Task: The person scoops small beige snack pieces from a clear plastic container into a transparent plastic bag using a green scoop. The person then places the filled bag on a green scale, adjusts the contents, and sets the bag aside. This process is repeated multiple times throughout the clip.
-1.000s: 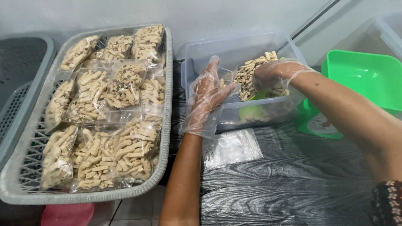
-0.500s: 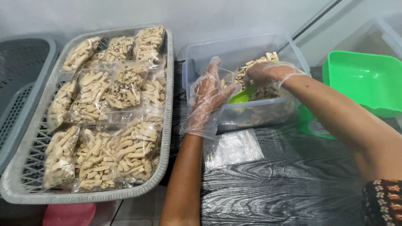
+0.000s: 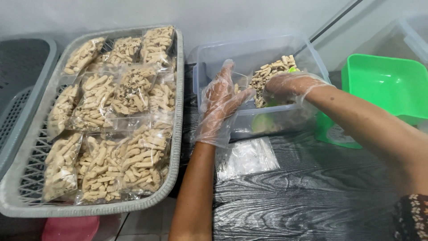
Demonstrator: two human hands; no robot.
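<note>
Gloved hands (image 3: 254,96) at clear snack tub (image 3: 209,56), bagged snacks basket (image 3: 178,89) beside

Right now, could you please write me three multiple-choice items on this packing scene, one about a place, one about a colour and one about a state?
1. Where is the grey slatted plastic basket of bagged stick snacks?
A. To the left of the clear plastic tub
B. Inside the tub
C. On the scoop

2. What colour is the plastic scoop at the right?
A. Red
B. Green
C. Blue

3. What covers the left hand and right hand?
A. Nothing
B. Wool mittens
C. Thin clear plastic gloves

Answers: 1 A, the basket lies left of the tub. 2 B, it is bright green. 3 C, crinkled clear film wraps both hands.
</note>
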